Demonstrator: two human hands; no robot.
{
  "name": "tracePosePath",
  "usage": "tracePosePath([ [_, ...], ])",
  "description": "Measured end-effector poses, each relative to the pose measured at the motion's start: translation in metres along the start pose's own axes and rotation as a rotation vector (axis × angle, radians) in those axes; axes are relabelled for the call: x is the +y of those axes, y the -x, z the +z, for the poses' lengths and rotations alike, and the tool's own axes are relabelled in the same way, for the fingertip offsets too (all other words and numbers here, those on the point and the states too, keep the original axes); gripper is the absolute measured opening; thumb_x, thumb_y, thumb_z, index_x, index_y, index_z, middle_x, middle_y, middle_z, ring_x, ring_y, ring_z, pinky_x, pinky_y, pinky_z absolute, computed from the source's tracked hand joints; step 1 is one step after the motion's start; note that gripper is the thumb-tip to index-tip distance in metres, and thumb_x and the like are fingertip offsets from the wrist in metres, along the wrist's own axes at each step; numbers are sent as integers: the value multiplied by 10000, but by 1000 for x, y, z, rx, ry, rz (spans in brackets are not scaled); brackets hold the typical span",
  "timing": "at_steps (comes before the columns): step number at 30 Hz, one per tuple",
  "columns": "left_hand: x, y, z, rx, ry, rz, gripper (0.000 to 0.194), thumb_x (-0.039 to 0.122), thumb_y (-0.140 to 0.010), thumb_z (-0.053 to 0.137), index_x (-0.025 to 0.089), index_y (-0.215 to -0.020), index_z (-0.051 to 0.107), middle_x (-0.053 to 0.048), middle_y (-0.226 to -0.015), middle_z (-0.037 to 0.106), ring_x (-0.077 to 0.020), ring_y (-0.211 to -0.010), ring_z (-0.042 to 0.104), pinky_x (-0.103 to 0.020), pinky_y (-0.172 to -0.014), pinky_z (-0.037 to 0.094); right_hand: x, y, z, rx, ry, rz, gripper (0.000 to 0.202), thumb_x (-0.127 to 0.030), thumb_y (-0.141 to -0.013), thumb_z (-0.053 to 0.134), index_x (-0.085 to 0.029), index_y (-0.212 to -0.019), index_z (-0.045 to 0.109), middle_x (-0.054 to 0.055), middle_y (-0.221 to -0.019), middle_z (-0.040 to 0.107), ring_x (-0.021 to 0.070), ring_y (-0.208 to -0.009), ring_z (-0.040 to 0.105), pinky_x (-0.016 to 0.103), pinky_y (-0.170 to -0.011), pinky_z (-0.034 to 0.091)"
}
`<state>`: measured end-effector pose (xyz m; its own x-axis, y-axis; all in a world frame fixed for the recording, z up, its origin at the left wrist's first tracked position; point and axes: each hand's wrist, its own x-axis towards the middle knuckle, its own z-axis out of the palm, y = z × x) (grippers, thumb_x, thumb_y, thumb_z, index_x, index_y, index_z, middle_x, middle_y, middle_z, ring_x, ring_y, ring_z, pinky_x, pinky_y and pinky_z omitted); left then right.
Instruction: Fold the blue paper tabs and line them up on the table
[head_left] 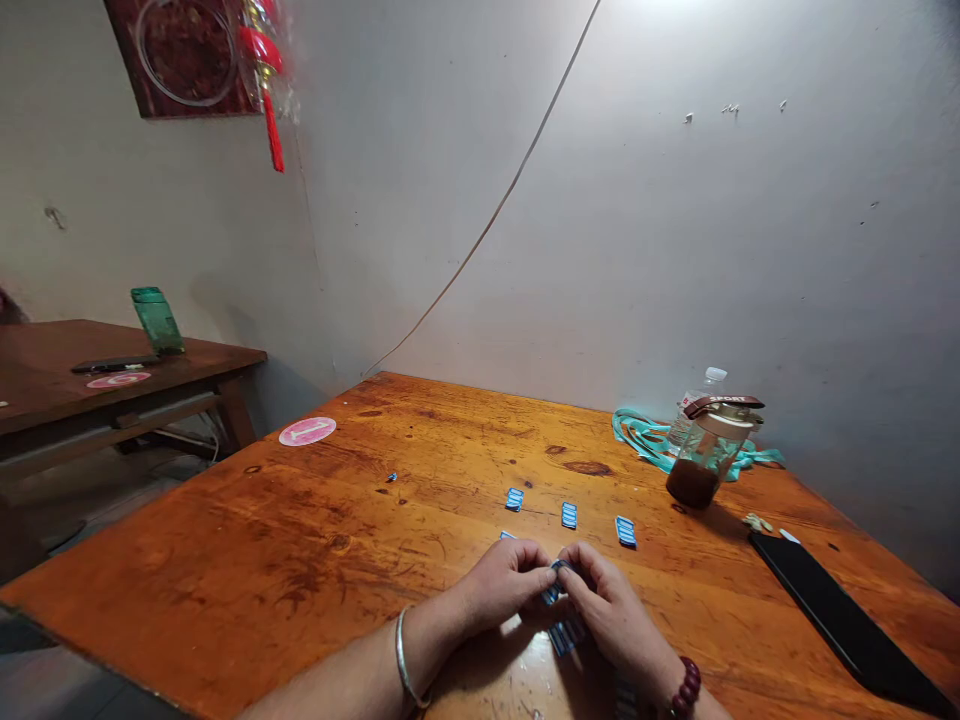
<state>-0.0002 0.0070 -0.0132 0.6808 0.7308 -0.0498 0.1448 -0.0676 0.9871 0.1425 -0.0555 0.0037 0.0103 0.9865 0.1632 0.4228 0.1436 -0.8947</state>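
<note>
My left hand [502, 582] and my right hand [613, 608] meet above the near part of the wooden table [420, 560]. Between thumbs and fingers, both pinch a small blue piece [552, 594], largely covered by the fingertips. Below them lies a blue-and-white striped piece [566, 636], partly hidden. Beyond the hands, three similar flat pieces lie apart in a row: a left one [514, 499], a middle one [569, 515] and a right one [625, 532]. Another blue edge [508, 536] peeks out behind my left hand.
A tiny blue-and-white scrap [392, 478] and a pink round sticker [307, 432] lie to the left. At right stand a cup with dark liquid [697, 480] and a clear bottle [715, 375], beside a turquoise strap [637, 430]. A black phone [840, 610] lies near the right edge.
</note>
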Motion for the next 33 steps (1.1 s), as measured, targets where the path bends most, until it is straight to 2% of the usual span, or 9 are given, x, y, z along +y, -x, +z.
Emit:
tracePosePath([
  [10, 6, 2, 1, 8, -14, 10, 264, 373, -698, 522, 113, -675, 554, 32, -548, 489, -59, -482, 414, -170, -451, 310, -1, 0, 0, 6, -15, 15, 250, -401, -791, 445, -183, -686, 509, -25, -651, 507, 123, -627, 466, 206, -552, 360],
  [16, 12, 3, 2, -19, 14, 29, 274, 380, -698, 526, 111, -647, 546, 31, -532, 484, -59, -468, 407, -173, -440, 305, -2, 0, -1, 1, -17, 5, 223, -359, -799, 441, -182, -689, 519, -27, -649, 507, 118, -620, 464, 206, -554, 360],
  [23, 7, 3, 0, 1, -92, 34, 303, 405, -718, 510, 111, -675, 567, 23, -562, 508, -69, -509, 432, -173, -466, 312, 2, 0, 0, -2, -8, -2, 217, -349, -801, 440, -178, -696, 521, -25, -651, 507, 121, -631, 469, 214, -564, 368],
  [33, 7, 3, 0, -13, -67, 43, 306, 412, -720, 509, 112, -693, 568, 23, -576, 511, -71, -516, 432, -175, -474, 312, 3, 0, 0, -20, -25, 5, 186, -319, -809, 437, -180, -720, 523, -28, -664, 509, 116, -631, 468, 208, -566, 365],
])
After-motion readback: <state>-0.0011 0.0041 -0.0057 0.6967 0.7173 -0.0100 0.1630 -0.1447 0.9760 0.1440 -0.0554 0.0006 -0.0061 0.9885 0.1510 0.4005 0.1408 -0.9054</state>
